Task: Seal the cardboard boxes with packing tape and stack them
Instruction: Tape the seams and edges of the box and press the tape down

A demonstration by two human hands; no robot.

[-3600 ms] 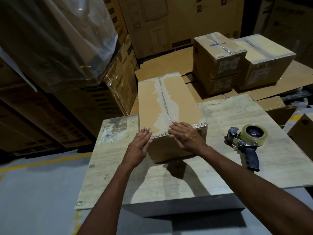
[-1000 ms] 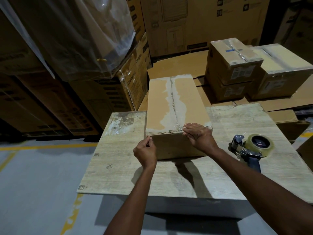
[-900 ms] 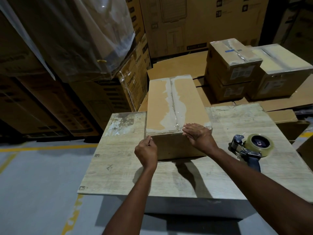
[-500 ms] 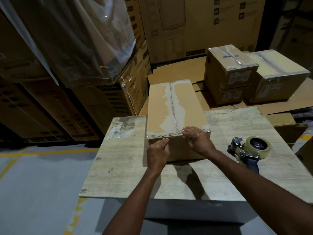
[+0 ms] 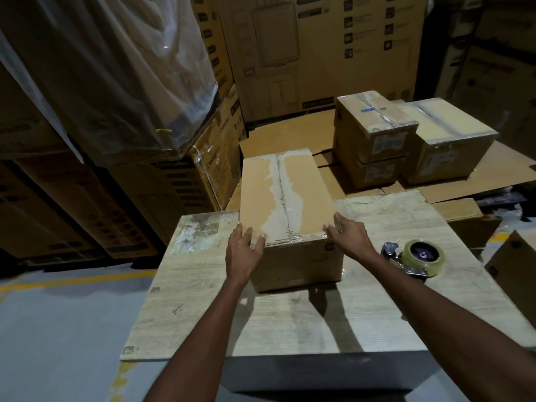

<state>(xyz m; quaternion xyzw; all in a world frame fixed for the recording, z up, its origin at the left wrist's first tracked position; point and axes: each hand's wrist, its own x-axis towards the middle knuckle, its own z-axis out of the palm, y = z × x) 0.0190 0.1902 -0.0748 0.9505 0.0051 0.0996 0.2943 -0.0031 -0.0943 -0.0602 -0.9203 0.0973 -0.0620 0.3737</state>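
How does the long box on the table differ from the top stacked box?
The long box has torn paper along its seam; the top stacked box has glossy tape. The long box's near face shows no white label; the top stacked box's bears one. Both are closed cardboard.

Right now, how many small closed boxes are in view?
4: near box on the table, between left hand and right hand; top box and bottom box stacked behind; side box right of that stack. Cannot tell for cut-off cartons at far right.
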